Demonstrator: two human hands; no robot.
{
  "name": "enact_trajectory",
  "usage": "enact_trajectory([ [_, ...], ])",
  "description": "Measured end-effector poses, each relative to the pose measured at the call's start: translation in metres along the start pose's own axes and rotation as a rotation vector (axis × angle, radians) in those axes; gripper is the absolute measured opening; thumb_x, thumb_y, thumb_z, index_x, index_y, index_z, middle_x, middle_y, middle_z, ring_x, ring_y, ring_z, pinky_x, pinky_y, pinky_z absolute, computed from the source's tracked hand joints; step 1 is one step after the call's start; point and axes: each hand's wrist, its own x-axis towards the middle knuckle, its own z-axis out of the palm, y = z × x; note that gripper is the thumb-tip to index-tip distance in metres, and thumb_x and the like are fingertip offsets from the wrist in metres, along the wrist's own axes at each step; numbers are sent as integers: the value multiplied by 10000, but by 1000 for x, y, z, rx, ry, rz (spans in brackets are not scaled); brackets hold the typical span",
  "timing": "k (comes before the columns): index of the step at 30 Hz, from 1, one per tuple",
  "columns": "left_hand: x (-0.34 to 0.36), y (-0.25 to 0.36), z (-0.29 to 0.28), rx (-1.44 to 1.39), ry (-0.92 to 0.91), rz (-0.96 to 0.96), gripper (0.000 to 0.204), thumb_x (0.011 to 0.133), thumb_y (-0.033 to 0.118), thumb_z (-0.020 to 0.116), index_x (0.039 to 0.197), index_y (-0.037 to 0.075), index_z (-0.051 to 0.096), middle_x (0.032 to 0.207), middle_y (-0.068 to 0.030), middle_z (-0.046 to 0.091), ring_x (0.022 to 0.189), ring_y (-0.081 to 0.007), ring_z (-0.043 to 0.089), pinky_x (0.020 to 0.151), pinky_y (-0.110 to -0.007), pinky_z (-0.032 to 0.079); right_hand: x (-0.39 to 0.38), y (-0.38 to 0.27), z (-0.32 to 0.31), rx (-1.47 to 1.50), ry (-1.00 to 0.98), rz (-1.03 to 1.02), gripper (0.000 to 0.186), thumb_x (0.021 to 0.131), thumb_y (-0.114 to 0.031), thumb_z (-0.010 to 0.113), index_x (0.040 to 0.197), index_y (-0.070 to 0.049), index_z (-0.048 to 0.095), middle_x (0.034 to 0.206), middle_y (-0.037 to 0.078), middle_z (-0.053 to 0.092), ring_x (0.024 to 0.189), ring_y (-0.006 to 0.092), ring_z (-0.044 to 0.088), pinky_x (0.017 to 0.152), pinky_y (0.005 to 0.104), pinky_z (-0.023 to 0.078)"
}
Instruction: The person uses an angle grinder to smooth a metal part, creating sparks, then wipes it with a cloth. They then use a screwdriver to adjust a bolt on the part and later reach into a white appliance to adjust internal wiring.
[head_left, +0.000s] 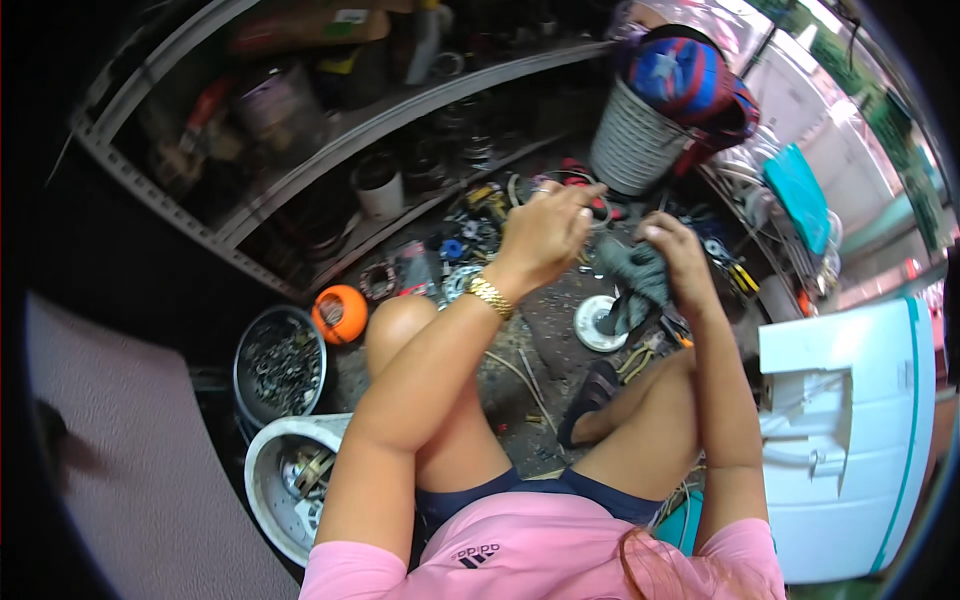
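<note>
My left hand (548, 232), with a gold watch (490, 296) at its wrist, is raised over the cluttered floor. Its index finger points to the right while the other fingers curl under; whatever they hold, if anything, is hidden. To the right, my right hand (682, 262) grips a crumpled dark grey cloth (640, 278) that hangs down from the fingers. Below the cloth, a round white disc-shaped part (592, 338) rests on the floor, partly covered by the cloth's lower end.
Pliers (640, 358) lie near my right foot. Left of my legs are a metal bowl of small hardware (242, 362), a white tub (258, 468) and an orange ball-shaped container (340, 314). Metal shelving (400, 108), a grey basket (632, 142) and a white appliance panel (880, 420) surround me.
</note>
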Motion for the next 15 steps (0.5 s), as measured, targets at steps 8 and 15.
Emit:
enact_trajectory([
  [8,0,33,1,15,94,14,650,809,53,633,1431,115,454,1283,-131,547,1132,-352,557,890,-425,514,-20,-7,28,89,79,-88,217,895,-113,677,1075,2,642,1046,38,649,917,90,596,859,259,470],
  [15,2,41,5,1,-26,82,545,738,50,668,1274,111,589,1183,-71,594,1073,-309,595,818,-415,552,-21,-12,36,-28,89,-351,285,851,-81,707,1118,-17,634,1089,46,647,996,123,599,908,288,468],
])
